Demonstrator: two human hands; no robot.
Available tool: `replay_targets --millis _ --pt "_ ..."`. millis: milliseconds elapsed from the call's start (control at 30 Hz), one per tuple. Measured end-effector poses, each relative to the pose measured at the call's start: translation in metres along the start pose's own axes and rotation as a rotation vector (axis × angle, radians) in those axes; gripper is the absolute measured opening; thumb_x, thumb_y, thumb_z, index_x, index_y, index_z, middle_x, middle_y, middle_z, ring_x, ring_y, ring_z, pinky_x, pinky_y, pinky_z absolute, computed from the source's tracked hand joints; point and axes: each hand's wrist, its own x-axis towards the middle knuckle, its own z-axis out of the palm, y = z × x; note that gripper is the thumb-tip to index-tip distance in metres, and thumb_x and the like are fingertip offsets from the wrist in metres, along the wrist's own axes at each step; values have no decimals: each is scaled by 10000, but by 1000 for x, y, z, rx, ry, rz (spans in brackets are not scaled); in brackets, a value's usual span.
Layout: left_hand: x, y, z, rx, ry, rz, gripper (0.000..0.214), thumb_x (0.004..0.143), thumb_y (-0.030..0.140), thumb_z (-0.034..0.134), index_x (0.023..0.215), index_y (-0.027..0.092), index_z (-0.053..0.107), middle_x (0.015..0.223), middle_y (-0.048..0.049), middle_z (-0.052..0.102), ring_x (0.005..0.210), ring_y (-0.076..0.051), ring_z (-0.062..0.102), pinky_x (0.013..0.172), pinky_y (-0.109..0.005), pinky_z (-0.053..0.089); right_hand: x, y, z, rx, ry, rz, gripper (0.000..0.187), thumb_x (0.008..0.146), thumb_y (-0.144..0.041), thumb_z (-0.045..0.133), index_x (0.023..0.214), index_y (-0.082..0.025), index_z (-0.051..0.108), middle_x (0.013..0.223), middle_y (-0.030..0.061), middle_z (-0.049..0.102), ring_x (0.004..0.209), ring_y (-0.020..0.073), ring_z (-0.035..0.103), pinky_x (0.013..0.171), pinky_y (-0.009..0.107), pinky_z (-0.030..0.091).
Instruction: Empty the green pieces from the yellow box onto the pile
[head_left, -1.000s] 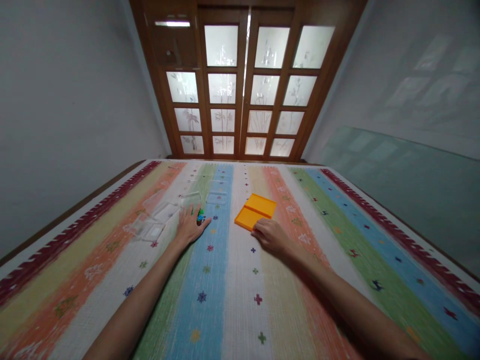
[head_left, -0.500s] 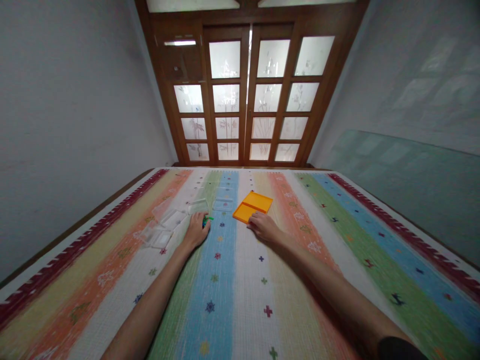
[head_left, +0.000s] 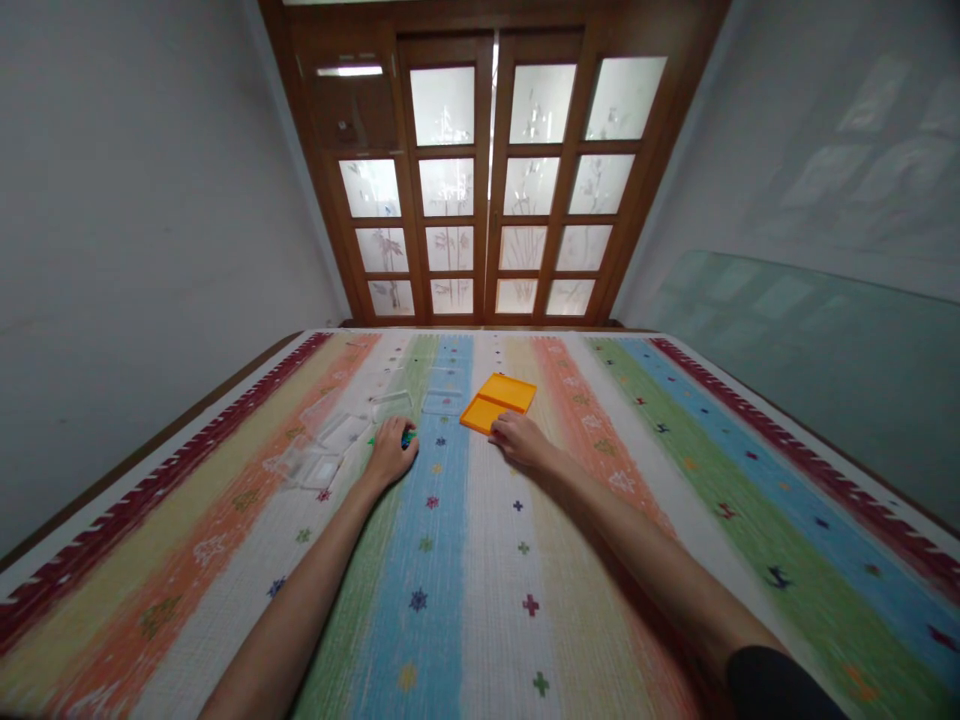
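Before the glazed doors (head_left: pixel 487 185) spreads a striped cloth (head_left: pixel 491 590), with clear boxes (head_left: pixel 345 433) crowding beside and beyond the left hand (head_left: pixel 391 455). Right of them, an open yellow box (head_left: pixel 498 395) touches the right hand (head_left: pixel 523 438), fingers bent; the left curls over small green-and-blue pieces (head_left: pixel 407 438), half hiding them, and from here I can't tell whether either pinches.

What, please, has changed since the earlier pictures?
The open orange case has slid left and farther away, just over a blue stripe, with the right hand holding its near edge throughout. The left hand, earlier spread, is now curled over small green-and-blue bits. The clear plastic boxes stayed put.
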Motion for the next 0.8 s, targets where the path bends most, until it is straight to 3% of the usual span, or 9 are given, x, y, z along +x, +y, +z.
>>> replay_targets --millis 133,333,467,667,800 --pt "-10 4 -5 32 68 -45 249 879 289 609 1111 201 628 1160 -137 650 1152 -362 561 1049 -567 398 -1 0 1 1 6 0 76 964 -190 638 917 -161 690 948 105 693 893 211 596 766 299 380" --pt "-19 6 -10 19 107 -60 334 878 340 636 1182 204 605 1182 -127 629 1134 -330 585 1039 -495 466 -1 1 1 2 10 3 80 960 -192 629 916 -166 691 939 108 689 882 218 586 766 311 386" --pt "-22 6 -14 50 149 -112 395 896 421 631 1200 169 604 1230 -173 614 1208 -379 536 1091 -546 410 -1 1 2 6 6 4 88 965 -198 622 921 -166 691 943 109 688 883 216 584 764 304 384" --pt "-26 2 -7 69 80 -132 592 846 538 672 1263 125 591 1325 -215 598 1308 -433 485 1127 -595 366 0 2 2 19 3 6 77 952 -183 629 920 -152 692 949 118 691 887 217 588 765 302 388" --pt "-21 0 -4 47 46 -109 481 902 472 625 1251 141 592 1256 -196 644 1229 -379 568 1083 -543 441 0 3 2 32 7 1 83 955 -187 625 914 -161 691 946 112 692 889 216 589 775 305 394"
